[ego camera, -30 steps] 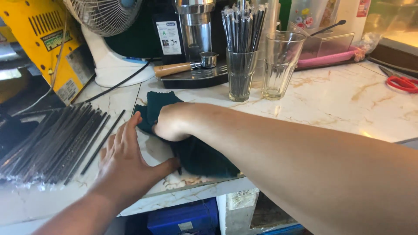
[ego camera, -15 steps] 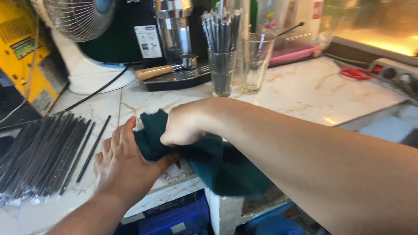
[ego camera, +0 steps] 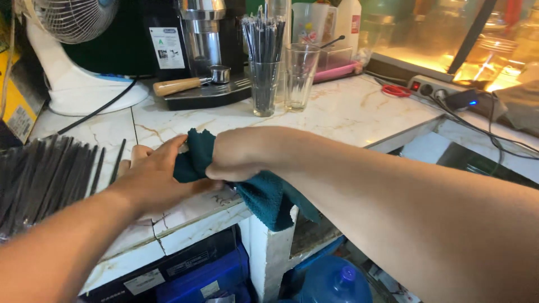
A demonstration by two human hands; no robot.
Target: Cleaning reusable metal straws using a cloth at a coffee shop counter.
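Note:
A dark teal cloth (ego camera: 268, 197) lies bunched at the front edge of a white marble counter (ego camera: 342, 109), and part of it hangs over the edge. My right hand (ego camera: 238, 154) is closed on the bunched top of the cloth. My left hand (ego camera: 154, 177) lies against the cloth's left side, fingers resting on the counter and touching the fabric.
A pile of black straws (ego camera: 42, 179) lies at the left. Behind stand a glass of straws (ego camera: 264, 84), an empty glass (ego camera: 299, 76), a coffee machine (ego camera: 205, 56) and a white fan (ego camera: 73, 50). Red scissors (ego camera: 396, 90) and a power strip (ego camera: 435, 88) sit at right. Blue bottle (ego camera: 334, 283) below.
The cloth has been gathered and pulled toward the counter's front edge, and more of it hangs over. Both hands have shifted with it; the view has swung to the right.

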